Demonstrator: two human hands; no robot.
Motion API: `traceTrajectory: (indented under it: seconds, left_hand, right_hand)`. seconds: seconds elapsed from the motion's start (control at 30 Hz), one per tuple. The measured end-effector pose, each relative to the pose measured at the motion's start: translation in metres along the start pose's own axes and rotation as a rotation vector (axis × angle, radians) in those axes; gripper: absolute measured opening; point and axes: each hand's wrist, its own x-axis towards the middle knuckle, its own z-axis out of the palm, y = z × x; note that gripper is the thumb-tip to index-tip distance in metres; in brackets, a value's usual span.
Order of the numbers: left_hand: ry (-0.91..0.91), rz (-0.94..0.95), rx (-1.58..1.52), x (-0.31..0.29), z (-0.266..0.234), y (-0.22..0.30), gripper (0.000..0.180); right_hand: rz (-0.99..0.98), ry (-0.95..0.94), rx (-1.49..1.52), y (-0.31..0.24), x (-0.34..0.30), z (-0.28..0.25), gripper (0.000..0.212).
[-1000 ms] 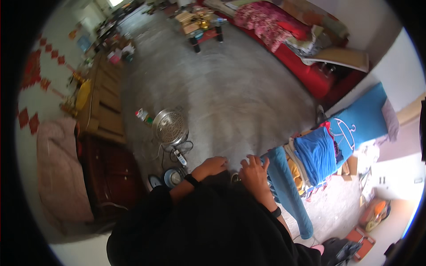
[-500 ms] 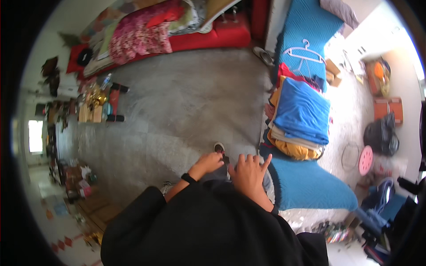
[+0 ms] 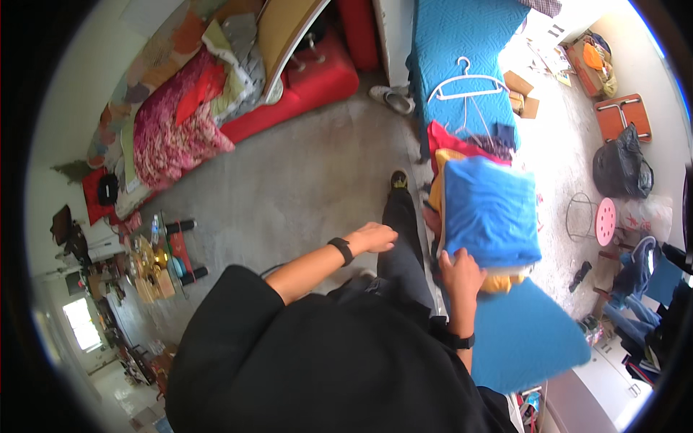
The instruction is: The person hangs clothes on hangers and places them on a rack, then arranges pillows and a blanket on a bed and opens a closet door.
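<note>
My right hand [image 3: 462, 273] is at the near left corner of a folded blue cloth [image 3: 491, 209], its fingers apart and the tips touching or just over the edge; I cannot tell which. Beneath the blue cloth lie other folded pieces, among them a yellow cloth [image 3: 502, 283]. My left hand [image 3: 372, 237] hangs over my leg, away from the pile, with fingers loosely curled and nothing seen in it. Beyond the pile are a red cloth [image 3: 455, 142] and a white clothes hanger [image 3: 473, 86].
The pile rests on a bench with a teal cover [image 3: 530, 335]. On its right stand a pink round stool [image 3: 605, 222] and a black plastic bag [image 3: 622, 169]. A red sofa [image 3: 310, 83] with bedding is at the far left; shoes [image 3: 392, 99] lie by the bench.
The view has turned and come nearer the bench. My right hand has moved to the blue cloth's near corner. My left hand has moved apart from it, and a foot has stepped forward.
</note>
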Motion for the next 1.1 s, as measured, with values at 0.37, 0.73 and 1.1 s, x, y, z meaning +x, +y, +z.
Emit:
traceTrajectory:
  seconds: [0.37,0.73,1.1]
  left_hand:
    - [0.730,-0.161,-0.127,0.372,-0.184,-0.193,0.038]
    - [0.559,-0.028,-0.357,0.412,-0.248,-0.254,0.035]
    - [0.574,-0.044,-0.466,0.028,-0.269,-0.196,0.022]
  right_hand:
    - [0.048,-0.185,0.183,-0.064,0.332,0.091,0.039]
    - [0.271,-0.314,0.988,-0.024,0.342,0.101,0.027]
    - [-0.386,0.229,-0.283,-0.172,0.369,-0.027,0.044]
